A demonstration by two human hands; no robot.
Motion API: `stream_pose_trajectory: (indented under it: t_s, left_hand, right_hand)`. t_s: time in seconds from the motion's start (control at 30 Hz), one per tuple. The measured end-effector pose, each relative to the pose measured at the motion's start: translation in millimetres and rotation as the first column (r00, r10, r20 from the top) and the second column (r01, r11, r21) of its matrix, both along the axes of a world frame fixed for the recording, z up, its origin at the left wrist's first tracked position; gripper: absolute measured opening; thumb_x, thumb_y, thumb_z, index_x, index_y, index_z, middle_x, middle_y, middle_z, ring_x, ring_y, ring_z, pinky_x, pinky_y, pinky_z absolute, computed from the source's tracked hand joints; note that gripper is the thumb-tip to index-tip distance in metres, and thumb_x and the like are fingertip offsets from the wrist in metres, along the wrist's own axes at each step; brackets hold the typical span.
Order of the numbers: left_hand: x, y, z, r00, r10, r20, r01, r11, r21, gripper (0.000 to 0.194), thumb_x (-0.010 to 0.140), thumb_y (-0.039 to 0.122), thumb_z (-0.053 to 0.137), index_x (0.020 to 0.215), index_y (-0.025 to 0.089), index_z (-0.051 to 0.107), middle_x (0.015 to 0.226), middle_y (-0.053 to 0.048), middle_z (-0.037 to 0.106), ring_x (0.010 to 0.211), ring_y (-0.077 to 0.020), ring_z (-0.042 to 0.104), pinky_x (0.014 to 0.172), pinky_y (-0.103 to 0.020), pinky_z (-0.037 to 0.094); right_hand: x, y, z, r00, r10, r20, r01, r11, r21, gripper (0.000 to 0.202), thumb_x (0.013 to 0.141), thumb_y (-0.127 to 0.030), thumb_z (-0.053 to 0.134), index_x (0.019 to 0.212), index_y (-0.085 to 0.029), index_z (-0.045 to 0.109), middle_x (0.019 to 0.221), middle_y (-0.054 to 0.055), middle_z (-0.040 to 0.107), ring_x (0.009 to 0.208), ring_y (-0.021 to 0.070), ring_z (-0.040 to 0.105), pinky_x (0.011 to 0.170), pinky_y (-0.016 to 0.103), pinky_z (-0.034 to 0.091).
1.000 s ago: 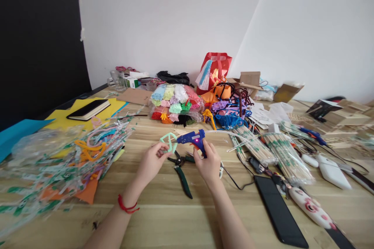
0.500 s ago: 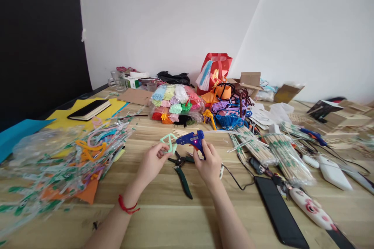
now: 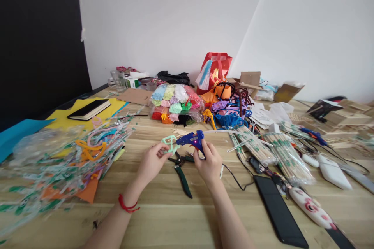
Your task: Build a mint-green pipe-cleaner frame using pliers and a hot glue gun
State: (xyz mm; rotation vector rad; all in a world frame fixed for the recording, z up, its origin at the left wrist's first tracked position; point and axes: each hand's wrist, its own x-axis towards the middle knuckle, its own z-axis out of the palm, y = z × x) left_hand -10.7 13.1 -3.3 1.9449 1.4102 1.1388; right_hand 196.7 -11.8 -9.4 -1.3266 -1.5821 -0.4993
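Between the fingertips of my left hand (image 3: 154, 160) is a small pale-green open frame (image 3: 170, 142), pinched at its lower left edge. My right hand (image 3: 209, 162) is wrapped round the handle of a blue glue gun (image 3: 191, 139) with an orange trigger and a lit red light. The gun's nozzle points left and sits at the frame's right side; whether it touches cannot be made out. A long clear glue stick (image 3: 228, 132) runs out of the gun's rear. Beneath both hands lie green-handled pruning shears (image 3: 183, 181).
Plastic wrappers and pipe cleaners (image 3: 87, 155) heap up on the left. Behind stand a bag of coloured pipe cleaners (image 3: 177, 103) and a red bag (image 3: 217, 70). On the right lie bundled wooden sticks (image 3: 288, 157), a black phone (image 3: 279, 210) and another glue gun (image 3: 314, 136).
The pale-green frame has turned slightly in my left fingers, showing a different side to the nozzle. The glue gun and my right hand have hardly moved.
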Motion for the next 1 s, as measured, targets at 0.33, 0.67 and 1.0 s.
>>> stream_pose_trajectory:
  t_s: [0.33, 0.67, 1.0]
  left_hand:
    - [1.6, -2.1, 2.7, 1.000, 0.004, 0.008, -0.004, 1.000, -0.008, 0.015, 0.074, 0.033, 0.061, 0.081, 0.020, 0.061, 0.077, -0.002, 0.067, 0.064, -0.0145, 0.058, 0.063, -0.027, 0.048]
    - [2.4, -3.2, 3.2, 1.000, 0.000, 0.010, 0.000, 1.000, 0.014, 0.014, 0.074, 0.031, 0.061, 0.081, 0.020, 0.062, 0.076, -0.002, 0.067, 0.064, -0.0144, 0.059, 0.063, -0.027, 0.049]
    - [2.7, -5.3, 5.7, 1.000, 0.000, 0.011, 0.000, 1.000, 0.012, 0.014, 0.073, 0.032, 0.061, 0.081, 0.020, 0.062, 0.077, -0.002, 0.067, 0.065, -0.0151, 0.059, 0.064, -0.027, 0.049]
  right_hand:
    - [0.3, 0.9, 0.0, 1.000, 0.018, -0.009, -0.018, 1.000, -0.009, 0.038, 0.081, -0.020, 0.052, 0.118, -0.016, 0.057, 0.088, 0.010, 0.066, 0.079, 0.0210, 0.064, 0.070, 0.032, 0.053]
    - [2.1, 3.2, -2.8, 0.999, 0.015, -0.049, -0.016, 1.000, -0.009, 0.036, 0.083, -0.020, 0.050, 0.118, -0.016, 0.058, 0.090, 0.009, 0.066, 0.080, 0.0206, 0.064, 0.071, 0.032, 0.053]
    - [2.0, 2.4, -1.2, 0.998, 0.024, -0.064, -0.027, 0.999, -0.039, 0.038, 0.083, -0.019, 0.049, 0.120, -0.017, 0.057, 0.090, 0.010, 0.065, 0.079, 0.0206, 0.064, 0.069, 0.031, 0.053]
